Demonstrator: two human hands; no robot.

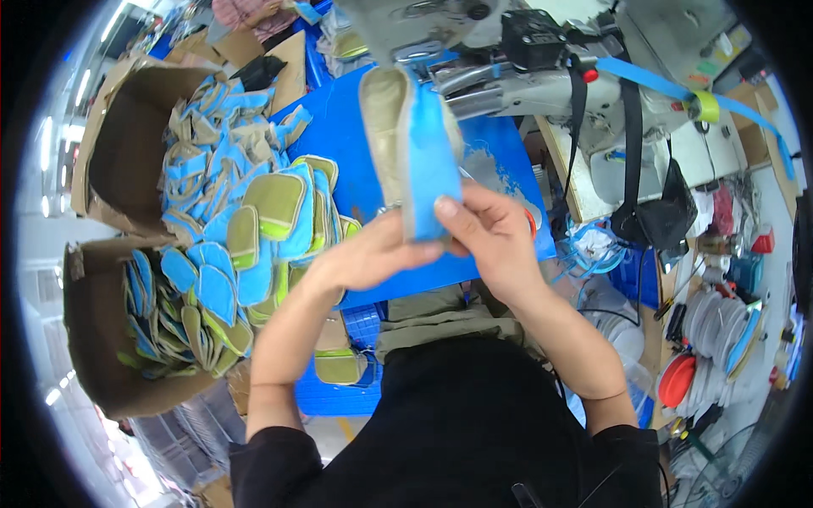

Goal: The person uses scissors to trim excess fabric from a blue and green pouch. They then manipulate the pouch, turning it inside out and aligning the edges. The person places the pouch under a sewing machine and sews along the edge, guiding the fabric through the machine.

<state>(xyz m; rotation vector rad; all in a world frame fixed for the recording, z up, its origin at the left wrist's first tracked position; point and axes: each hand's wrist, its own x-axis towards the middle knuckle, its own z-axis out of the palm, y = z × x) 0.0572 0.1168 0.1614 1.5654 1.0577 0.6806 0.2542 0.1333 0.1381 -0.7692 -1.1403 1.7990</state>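
Above the blue worktable (334,123) I hold a beige and light-blue slipper (432,157), upright and slightly blurred. My right hand (495,233) grips its lower end, the thumb pressed on the blue face. From the other side my left hand (373,254) closes on the same end; its fingertips are partly hidden behind the piece. To the left of my left hand lies a heap of rounded, padded olive-green and blue pieces (275,203) with pale edging.
Grey sewing machine (525,97) stands beyond my right hand. At left, an upper carton (127,152) holds blue and beige strap pieces; a lower carton (93,322) holds padded pieces. Blue tape (644,76) stretches off right. Spools (716,326) sit far right. Another person (254,19) is at the back.
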